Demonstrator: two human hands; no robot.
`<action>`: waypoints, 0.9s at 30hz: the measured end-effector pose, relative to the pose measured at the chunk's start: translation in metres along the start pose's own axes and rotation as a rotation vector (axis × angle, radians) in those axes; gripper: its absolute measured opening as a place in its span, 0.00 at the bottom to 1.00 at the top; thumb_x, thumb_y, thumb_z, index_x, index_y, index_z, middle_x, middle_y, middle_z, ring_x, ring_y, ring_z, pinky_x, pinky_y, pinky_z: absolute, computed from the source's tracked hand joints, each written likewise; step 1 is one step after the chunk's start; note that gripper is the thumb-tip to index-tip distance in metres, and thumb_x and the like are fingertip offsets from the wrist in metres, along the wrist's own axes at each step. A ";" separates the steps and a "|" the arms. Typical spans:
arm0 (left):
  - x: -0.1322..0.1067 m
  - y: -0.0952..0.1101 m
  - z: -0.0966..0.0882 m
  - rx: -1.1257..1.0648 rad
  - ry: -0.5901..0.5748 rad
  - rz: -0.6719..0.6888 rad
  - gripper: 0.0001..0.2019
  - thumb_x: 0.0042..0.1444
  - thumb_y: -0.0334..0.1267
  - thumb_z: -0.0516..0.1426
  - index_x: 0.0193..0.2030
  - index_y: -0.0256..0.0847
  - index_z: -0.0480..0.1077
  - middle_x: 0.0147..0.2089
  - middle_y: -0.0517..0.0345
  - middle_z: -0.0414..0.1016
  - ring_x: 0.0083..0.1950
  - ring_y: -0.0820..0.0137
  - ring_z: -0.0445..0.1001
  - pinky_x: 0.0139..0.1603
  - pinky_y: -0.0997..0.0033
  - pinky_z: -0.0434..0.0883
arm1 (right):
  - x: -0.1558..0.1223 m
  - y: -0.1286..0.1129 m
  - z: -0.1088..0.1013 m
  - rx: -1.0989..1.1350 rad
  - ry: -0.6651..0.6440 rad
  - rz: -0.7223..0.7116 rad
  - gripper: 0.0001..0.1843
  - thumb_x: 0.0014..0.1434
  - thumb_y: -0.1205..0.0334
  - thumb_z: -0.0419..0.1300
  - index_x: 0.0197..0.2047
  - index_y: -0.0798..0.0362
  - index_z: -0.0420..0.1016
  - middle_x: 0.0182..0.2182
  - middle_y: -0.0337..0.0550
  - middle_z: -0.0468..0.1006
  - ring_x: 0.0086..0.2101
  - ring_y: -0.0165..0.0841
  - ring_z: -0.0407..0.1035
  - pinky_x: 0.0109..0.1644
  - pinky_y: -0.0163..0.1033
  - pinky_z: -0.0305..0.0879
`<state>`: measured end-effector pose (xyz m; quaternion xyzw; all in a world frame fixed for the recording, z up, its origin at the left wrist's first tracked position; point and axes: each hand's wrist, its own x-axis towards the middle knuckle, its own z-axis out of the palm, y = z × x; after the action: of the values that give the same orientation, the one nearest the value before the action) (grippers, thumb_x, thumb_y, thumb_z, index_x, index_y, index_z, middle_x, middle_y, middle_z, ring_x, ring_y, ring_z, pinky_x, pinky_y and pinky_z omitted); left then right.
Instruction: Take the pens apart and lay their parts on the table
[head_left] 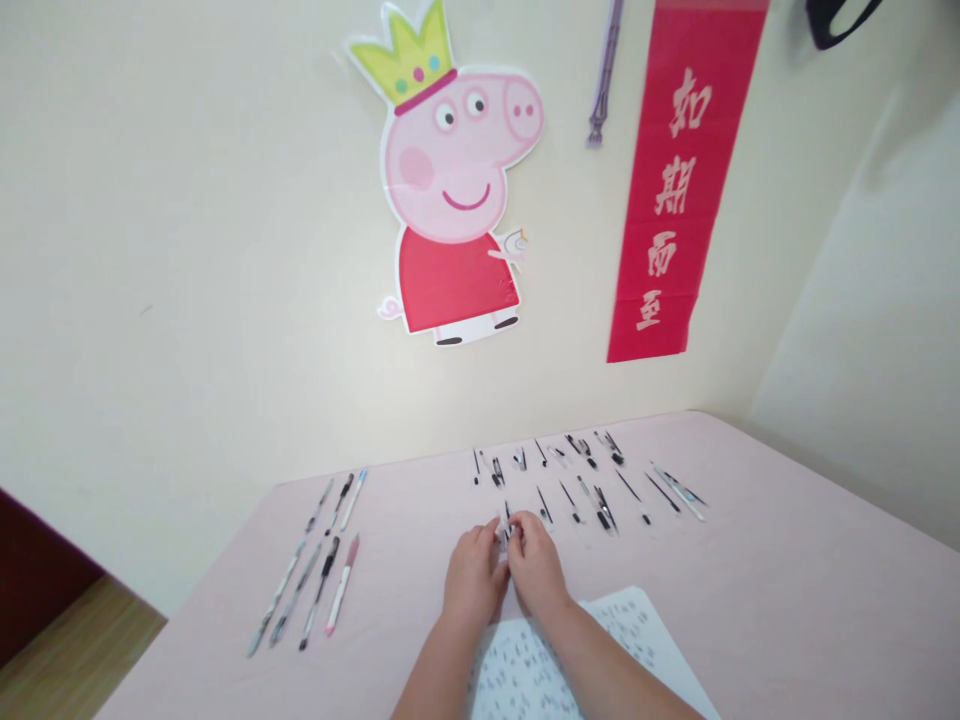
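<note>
Near the middle of the table, my left hand (pixel 472 575) and my right hand (pixel 538 565) are close together, fingers pinched. Between the fingertips is a small pen part (pixel 504 535), clear with a dark piece; its exact shape is partly hidden by the fingers. Just beyond the fingertips a thin black pen piece (pixel 508 510) points away from me; whether it is joined to the held part, I cannot tell. To the right and behind lie two rows of taken-apart pen parts, among them a black refill (pixel 628 486) and a cluster of black pieces (pixel 602 510).
Several whole pens lie at the left, including a pink-and-white pen (pixel 343 585) and a clear pen with black grip (pixel 321 590). Under my forearms is a sheet of handwritten paper (pixel 637 620). The pink table (pixel 787 580) meets a wall bearing a pig cutout (pixel 457 280) and red banner (pixel 675 250).
</note>
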<state>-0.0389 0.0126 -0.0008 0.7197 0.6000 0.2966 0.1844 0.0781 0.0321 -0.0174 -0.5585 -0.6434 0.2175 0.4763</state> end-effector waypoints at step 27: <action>-0.002 -0.078 -0.085 0.243 0.352 -0.358 0.16 0.55 0.37 0.46 0.42 0.36 0.72 0.43 0.49 0.76 0.43 0.63 0.73 0.47 0.65 0.66 | -0.016 -0.012 0.010 -0.070 -0.586 -0.209 0.06 0.50 0.66 0.54 0.25 0.54 0.70 0.20 0.35 0.68 0.23 0.25 0.58 0.28 0.30 0.49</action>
<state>-0.1529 0.0192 0.0148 0.5566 0.7716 0.3055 0.0391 0.0624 0.0167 -0.0176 -0.4188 -0.8143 0.2968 0.2708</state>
